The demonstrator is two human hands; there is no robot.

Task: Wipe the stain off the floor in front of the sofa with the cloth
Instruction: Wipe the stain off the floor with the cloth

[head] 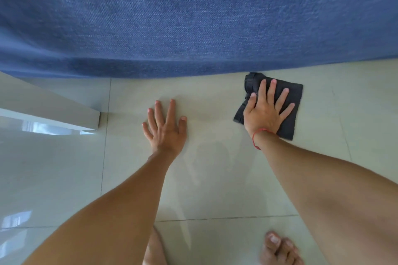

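Observation:
A dark grey folded cloth (289,118) lies flat on the pale tiled floor (215,178), close to the lower edge of the blue sofa (193,17). My right hand (266,109) presses down on the cloth with fingers spread; a red string circles its wrist. My left hand (164,125) rests flat on the bare tile to the left of the cloth, fingers apart, holding nothing. No distinct stain shows on the tiles; only a faint smeared sheen sits between my arms.
A white furniture edge (64,109) juts in from the left, ending near the sofa. Grout lines cross the floor. My bare toes (280,249) and a knee (154,249) show at the bottom edge.

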